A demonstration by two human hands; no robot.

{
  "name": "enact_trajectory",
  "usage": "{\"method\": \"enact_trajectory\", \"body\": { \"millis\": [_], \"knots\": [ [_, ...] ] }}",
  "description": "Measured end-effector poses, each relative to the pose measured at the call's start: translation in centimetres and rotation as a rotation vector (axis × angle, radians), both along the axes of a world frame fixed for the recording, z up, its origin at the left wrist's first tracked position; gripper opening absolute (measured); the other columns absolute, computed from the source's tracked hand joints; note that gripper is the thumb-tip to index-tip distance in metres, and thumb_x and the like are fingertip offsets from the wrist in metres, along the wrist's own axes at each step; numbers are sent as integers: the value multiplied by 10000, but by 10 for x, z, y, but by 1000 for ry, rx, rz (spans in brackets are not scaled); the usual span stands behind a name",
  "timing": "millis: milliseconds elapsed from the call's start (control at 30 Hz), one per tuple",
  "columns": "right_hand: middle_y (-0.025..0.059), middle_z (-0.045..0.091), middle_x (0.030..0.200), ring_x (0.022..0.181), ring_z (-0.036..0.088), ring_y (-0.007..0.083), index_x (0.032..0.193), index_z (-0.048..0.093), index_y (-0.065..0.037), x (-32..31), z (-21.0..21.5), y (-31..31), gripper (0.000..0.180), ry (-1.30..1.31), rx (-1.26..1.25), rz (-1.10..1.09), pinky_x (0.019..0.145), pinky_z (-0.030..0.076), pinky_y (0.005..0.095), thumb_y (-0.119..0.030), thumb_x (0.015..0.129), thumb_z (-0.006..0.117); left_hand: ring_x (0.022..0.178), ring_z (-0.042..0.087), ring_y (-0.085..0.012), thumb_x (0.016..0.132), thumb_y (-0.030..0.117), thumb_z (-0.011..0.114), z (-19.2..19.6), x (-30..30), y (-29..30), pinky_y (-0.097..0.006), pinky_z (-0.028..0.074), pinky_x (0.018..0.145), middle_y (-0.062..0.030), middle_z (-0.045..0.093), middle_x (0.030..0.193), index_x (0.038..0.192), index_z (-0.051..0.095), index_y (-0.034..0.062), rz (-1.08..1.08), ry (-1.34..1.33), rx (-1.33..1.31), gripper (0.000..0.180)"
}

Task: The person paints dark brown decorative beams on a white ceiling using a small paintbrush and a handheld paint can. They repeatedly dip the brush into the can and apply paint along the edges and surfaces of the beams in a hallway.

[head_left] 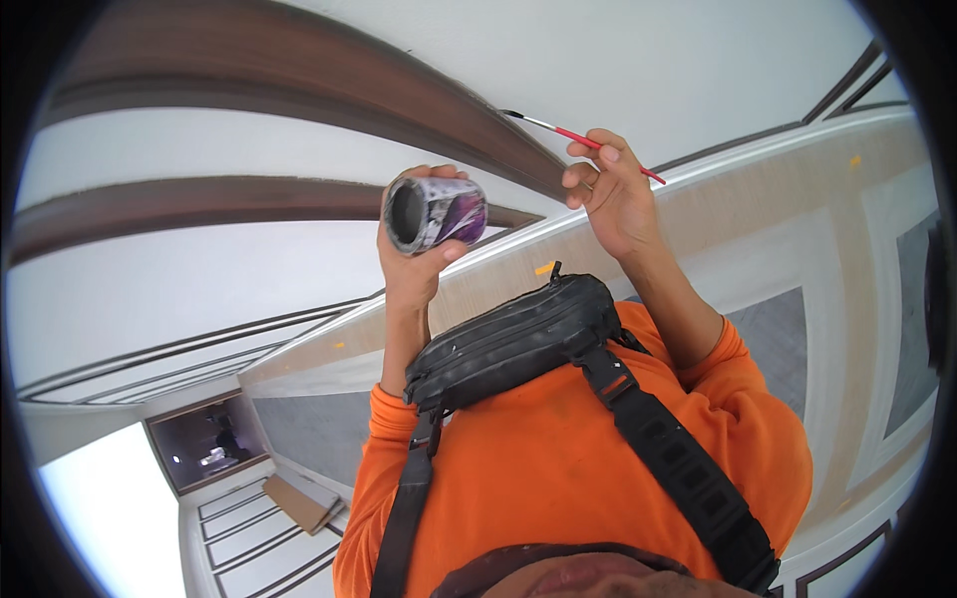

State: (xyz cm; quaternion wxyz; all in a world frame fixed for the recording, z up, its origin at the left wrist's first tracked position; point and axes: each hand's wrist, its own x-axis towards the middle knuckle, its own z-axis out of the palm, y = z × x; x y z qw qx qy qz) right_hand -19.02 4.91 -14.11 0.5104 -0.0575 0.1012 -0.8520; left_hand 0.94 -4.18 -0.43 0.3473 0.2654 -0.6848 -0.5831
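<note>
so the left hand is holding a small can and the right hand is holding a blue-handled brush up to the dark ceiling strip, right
Not quite: the brush has a red handle, not blue. The head view shows the right hand pinching it with its dark tip at the dark ceiling strip. The rest stands: the left hand holds a small can.

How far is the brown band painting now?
Done: the brown band looks evenly dark. In hand: the right hand holds a thin red brush at the band's edge; the left hand holds a small can. Left: probably edge touch-ups only.
</note>
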Motion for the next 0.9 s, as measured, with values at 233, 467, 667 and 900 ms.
{"method": "enact_trajectory", "body": {
  "millis": [233,467,667,900],
  "knots": [
    [223,717,1180,884,741,241,1270,640,16,7,-6,-21,312,178,64,-163,655,612,331,-177,1027,612,1321,584,-382,639,292,1008,-17,22,0,-479,511,1112,-172,617,1373,1441,488,30,83,-48,-51,991],
    [204,734,1145,885,743,226,1257,659,12,-2,3,-31,298,300,99,-213,669,616,316,-178,1032,617,1314,588,-388,644,275,992,-25,24,1,-463,529,1095,-179,617,1363,1438,489,26,131,-24,-47,972],
    [192,740,1136,879,743,220,1234,673,10,-4,-2,-31,282,325,140,-186,668,617,315,-174,1026,625,1287,604,-355,623,183,986,-25,21,4,-441,548,1070,-195,616,1343,1406,492,1,143,25,-15,943],
    [180,746,1118,877,742,213,1223,680,3,-10,11,-31,264,376,137,-197,673,616,312,-161,1023,623,1268,617,-337,615,176,983,-29,17,4,-429,557,1056,-195,623,1332,1399,492,-9,148,25,3,943]
  ]
}}
